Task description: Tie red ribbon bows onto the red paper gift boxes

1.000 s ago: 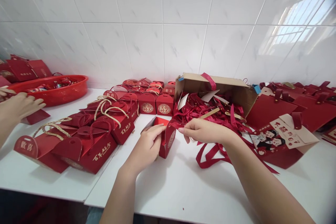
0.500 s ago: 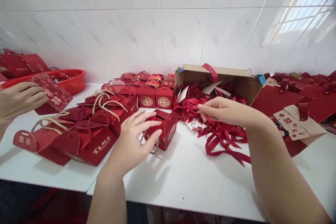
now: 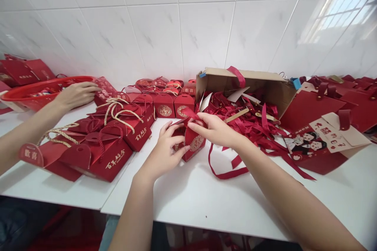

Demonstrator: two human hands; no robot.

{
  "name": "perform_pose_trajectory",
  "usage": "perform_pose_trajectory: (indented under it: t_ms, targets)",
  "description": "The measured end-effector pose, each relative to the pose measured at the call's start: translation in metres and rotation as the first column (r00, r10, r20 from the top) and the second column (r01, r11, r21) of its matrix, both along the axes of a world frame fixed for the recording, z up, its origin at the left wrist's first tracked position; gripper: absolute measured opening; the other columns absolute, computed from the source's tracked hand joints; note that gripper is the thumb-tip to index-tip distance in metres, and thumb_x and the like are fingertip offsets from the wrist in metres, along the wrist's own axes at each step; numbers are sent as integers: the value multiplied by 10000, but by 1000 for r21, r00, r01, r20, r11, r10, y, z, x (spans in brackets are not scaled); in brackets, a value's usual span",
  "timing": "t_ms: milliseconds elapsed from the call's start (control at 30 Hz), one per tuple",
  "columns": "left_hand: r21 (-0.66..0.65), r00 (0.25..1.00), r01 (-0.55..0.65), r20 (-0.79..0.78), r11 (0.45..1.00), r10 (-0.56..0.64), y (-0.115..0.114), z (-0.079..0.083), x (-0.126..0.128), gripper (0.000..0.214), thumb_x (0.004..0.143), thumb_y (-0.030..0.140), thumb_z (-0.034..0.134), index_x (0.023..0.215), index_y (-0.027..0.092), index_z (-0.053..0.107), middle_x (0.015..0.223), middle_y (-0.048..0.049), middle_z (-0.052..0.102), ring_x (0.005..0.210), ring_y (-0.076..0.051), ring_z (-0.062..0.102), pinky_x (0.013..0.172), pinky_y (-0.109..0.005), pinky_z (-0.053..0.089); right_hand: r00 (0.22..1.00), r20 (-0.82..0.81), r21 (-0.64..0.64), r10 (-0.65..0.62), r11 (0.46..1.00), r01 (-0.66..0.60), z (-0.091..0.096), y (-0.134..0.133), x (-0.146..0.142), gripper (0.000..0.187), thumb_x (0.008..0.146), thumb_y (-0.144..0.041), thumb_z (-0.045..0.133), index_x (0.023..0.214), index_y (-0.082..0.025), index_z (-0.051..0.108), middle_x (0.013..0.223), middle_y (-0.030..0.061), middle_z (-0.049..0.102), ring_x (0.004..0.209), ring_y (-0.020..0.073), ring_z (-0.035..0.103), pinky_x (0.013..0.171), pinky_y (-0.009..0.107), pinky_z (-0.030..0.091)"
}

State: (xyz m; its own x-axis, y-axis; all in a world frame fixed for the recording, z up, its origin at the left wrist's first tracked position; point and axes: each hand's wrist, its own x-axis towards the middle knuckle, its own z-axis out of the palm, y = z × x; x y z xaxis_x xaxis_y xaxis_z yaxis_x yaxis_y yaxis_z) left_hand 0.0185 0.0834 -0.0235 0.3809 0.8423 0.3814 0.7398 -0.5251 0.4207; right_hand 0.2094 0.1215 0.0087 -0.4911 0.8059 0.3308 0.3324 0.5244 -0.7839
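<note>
A small red gift box (image 3: 196, 146) with a gold emblem stands on the white table, its top flaps raised. My left hand (image 3: 169, 147) is wrapped round its left side, fingers and thumb against the box. Over the top, my right hand (image 3: 209, 127) pinches a dark red ribbon (image 3: 228, 174), whose long tail loops down onto the table to the right. Behind my right hand, a heap of red ribbons and tags (image 3: 250, 123) spills out of a cardboard box (image 3: 273, 94) lying on its side.
Red gift boxes with rope handles (image 3: 110, 155) crowd the left, and more small boxes (image 3: 165, 106) line the wall. Red bags (image 3: 312, 110) stand at right. Another person's hand (image 3: 78, 94) holds a patterned red box (image 3: 104, 90) beside a red basin (image 3: 44, 102).
My right hand has come left from the ribbon heap to the small box, bringing a ribbon. My left hand has closed on the box. The other person's hand has moved right with the patterned box.
</note>
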Motion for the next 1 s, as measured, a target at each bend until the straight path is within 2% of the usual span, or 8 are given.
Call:
perform_pose_trajectory:
  t_ms: [133, 233, 433, 633, 767, 867, 933, 1000]
  targets:
    - [43, 982, -27, 187, 999, 19, -1, 2, 3, 231, 881, 312, 519, 737, 214, 672, 1311, -66, 583, 1390, -315, 243, 1111, -565, 275, 998, -63, -84, 13, 996, -18, 3, 2, 9, 171, 843, -342, 567, 824, -173, 557, 632, -63, 350, 592, 103, 441, 579, 252, 382]
    - [43, 956, -16, 294, 999, 3, -1, 3, 4, 209, 885, 324, 522, 804, 237, 695, 1211, -60, 649, 1359, -291, 314, 1107, -538, 290, 992, -130, -149, -6, 989, -13, 8, 0, 11, 169, 830, -330, 577, 772, -181, 524, 621, -72, 320, 565, 109, 512, 563, 257, 417]
    - [-86, 893, 57, 450, 995, -12, -3, 6, 4, 247, 889, 343, 518, 751, 209, 672, 1210, -82, 638, 1294, -278, 427, 1092, -490, 327, 990, -116, -182, -76, 982, 54, 14, -3, 14, 371, 790, -366, 634, 644, -203, 335, 599, -78, 339, 477, 67, 424, 479, 228, 380]
    - [-182, 803, 152, 596, 971, -14, -6, 7, 5, 265, 918, 360, 477, 846, 192, 670, 1311, -87, 573, 1270, -270, 470, 1079, -430, 363, 981, -162, -242, -105, 968, 63, 22, -6, 17, 403, 762, -396, 683, 645, -201, 350, 567, -85, 382, 432, 55, 430, 430, 207, 343]
    - [-82, 839, 88, 543, 993, -30, -6, 8, 5, 257, 917, 348, 481, 791, 198, 648, 1257, -84, 608, 1296, -269, 435, 1095, -436, 332, 966, -246, -188, -81, 981, 35, 22, -8, 15, 417, 791, -405, 662, 633, -200, 335, 572, -80, 395, 458, 73, 517, 471, 211, 389]
    - [43, 873, 57, 483, 997, -70, -8, 9, 5, 270, 901, 376, 502, 776, 216, 680, 1162, -79, 658, 1283, -278, 446, 1089, -442, 332, 974, -204, -188, -98, 980, 59, 22, -8, 17, 376, 848, -477, 573, 645, -180, 463, 511, -72, 400, 426, 64, 453, 442, 203, 345]
    - [87, 825, 52, 558, 995, -92, -9, 10, 6, 330, 917, 412, 458, 820, 214, 703, 1098, -82, 679, 1182, -265, 538, 1052, -424, 372, 993, -83, -199, -84, 978, 66, 24, -9, 21, 436, 862, -528, 526, 632, -158, 550, 471, -58, 413, 386, 48, 341, 404, 208, 278]
    - [99, 743, -24, 668, 995, -49, -9, 10, 4, 396, 940, 423, 395, 823, 202, 701, 1006, -76, 694, 1060, -235, 603, 997, -385, 415, 998, 19, -204, -56, 977, 59, 26, -9, 25, 483, 852, -546, 526, 576, -151, 559, 456, -48, 410, 386, 43, 287, 401, 215, 244]
